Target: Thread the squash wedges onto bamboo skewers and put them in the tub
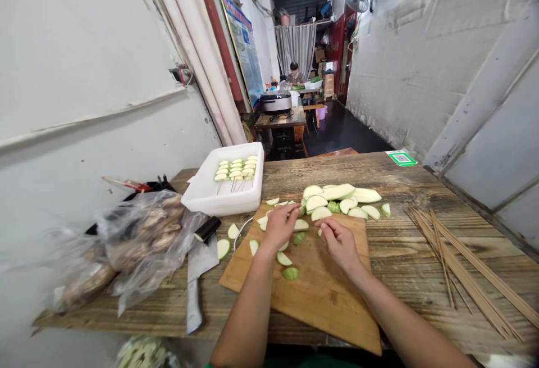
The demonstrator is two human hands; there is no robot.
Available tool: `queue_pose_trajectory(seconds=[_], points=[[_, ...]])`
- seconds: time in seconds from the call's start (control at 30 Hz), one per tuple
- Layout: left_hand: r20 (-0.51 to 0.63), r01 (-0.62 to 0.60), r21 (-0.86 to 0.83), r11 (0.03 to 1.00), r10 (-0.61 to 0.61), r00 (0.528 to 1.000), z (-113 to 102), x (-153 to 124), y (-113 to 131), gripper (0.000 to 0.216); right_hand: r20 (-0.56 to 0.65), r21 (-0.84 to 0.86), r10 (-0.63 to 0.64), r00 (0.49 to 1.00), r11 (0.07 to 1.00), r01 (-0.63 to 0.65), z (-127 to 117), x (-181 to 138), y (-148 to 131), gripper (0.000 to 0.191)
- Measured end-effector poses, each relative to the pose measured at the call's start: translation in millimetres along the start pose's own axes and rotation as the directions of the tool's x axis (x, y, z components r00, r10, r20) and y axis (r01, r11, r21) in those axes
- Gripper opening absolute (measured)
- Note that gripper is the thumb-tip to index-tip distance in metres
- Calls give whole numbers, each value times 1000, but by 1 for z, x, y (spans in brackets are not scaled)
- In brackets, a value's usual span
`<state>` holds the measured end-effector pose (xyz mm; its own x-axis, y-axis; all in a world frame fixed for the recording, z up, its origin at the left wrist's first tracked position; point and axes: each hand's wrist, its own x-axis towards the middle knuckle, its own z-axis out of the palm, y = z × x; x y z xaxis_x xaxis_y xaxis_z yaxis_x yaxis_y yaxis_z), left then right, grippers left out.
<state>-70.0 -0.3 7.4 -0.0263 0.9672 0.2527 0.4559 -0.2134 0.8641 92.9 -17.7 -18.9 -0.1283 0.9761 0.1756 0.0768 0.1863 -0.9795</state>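
My right hand (340, 243) is closed in a pinch over the right part of the wooden cutting board (324, 300). A thin skewer, mostly hidden by the fingers, is in that pinch, and a half-round zucchini slice (321, 213) sits at its tip. My left hand (281, 226) is over the board's left part, thumb and fingers drawn together at the edge of a green-skinned zucchini slice (302, 209). More pale slices lie around and under the left hand, among them a cut piece (284, 259). Behind both hands, larger zucchini pieces (339, 191) are heaped at the board's far edge.
A white tray (223, 206) at the back left holds skewered slices. A cleaver (194, 300) lies left of the board, near plastic bags of mushrooms (147, 233). Loose bamboo skewers (467, 272) spread over the table's right side. Another person (295, 73) sits far back.
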Motion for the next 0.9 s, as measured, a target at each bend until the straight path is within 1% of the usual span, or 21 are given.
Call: queue_pose_trajectory(seconds=[0.03,0.07,0.1,0.13,0.2,0.27,0.4,0.5,0.6,0.67,0.77,0.83,0.9], points=[[-7,45,-170,984,-47,999,3,-1,4,28,9,13,2,1000,1000,-3,1,-1,-1,24],[29,97,-344,934,-93,995,7,-2,9,30,21,29,1,1000,1000,-1,1,-1,-1,25],[98,158,-496,854,-125,987,12,-3,14,32,38,45,-7,999,999,5,3,-2,-1,25],[176,221,-605,765,-143,974,17,-5,19,33,57,56,-19,998,998,16,4,-3,-1,25],[270,310,-723,617,-161,949,26,-9,27,34,96,53,-48,994,998,43,8,-5,1,25],[275,330,-781,531,-182,944,34,-13,32,35,116,18,-65,991,998,63,12,-7,3,25],[209,315,-840,442,-272,939,40,-14,33,34,97,-76,-75,992,994,82,15,-9,6,26],[196,340,-864,371,-373,907,43,-12,29,34,82,-138,-112,990,983,122,15,-10,5,26],[198,346,-886,308,-424,884,51,-12,27,34,51,-156,-151,987,975,157,16,-12,3,26],[178,322,-896,305,-418,891,58,-15,27,33,33,-152,-159,987,975,162,16,-11,2,26],[162,292,-899,327,-370,915,67,-21,30,33,6,-146,-155,988,977,154,14,-10,2,26],[152,279,-898,340,-355,923,70,-23,32,34,1,-150,-150,989,978,148,13,-8,2,26],[139,269,-900,342,-361,922,67,-21,32,39,0,-148,-148,989,978,146,11,-7,1,26]])
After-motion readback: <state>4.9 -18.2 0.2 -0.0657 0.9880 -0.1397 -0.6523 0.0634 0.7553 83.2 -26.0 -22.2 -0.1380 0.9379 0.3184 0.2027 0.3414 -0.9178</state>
